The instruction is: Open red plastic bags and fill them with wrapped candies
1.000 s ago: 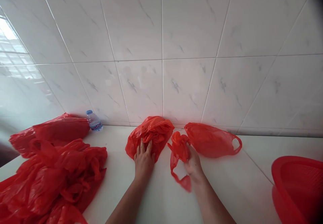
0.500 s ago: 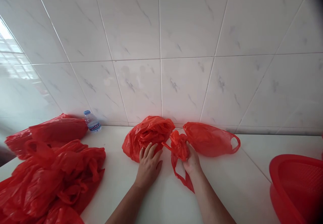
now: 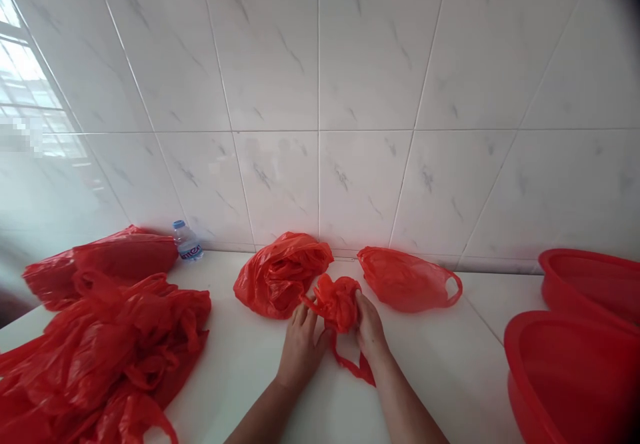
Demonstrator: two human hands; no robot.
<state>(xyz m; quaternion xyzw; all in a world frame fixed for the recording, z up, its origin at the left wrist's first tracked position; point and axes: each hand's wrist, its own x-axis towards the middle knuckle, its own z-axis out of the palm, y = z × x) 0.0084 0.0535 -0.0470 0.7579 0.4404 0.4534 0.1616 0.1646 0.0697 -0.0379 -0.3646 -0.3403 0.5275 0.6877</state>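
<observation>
A crumpled red plastic bag (image 3: 340,303) is bunched up between my hands, one handle loop hanging below it. My right hand (image 3: 371,327) grips its right side, thumb and fingers partly hidden by the plastic. On the left side my left hand (image 3: 300,347) has its fingers and thumb around the bag's edge, with a thin strap across the fingertips. Just behind my left hand lies a red bag stuffed with crumpled bags (image 3: 283,277). A flattened red bag (image 3: 405,279) with a handle loop rests behind my right hand, against the wall.
A big heap of loose red bags (image 3: 115,351) covers the left of the white table (image 3: 240,384). Behind it are a filled red bag (image 3: 120,254) and a small water bottle (image 3: 188,241). Two red plastic baskets (image 3: 530,364) stand at the right. A tiled wall (image 3: 367,177) closes off the back.
My left hand has left the stuffed bag and moved right to the crumpled bag. The crumpled bag, in my right hand, has shifted slightly left. The view has turned right, showing the second basket.
</observation>
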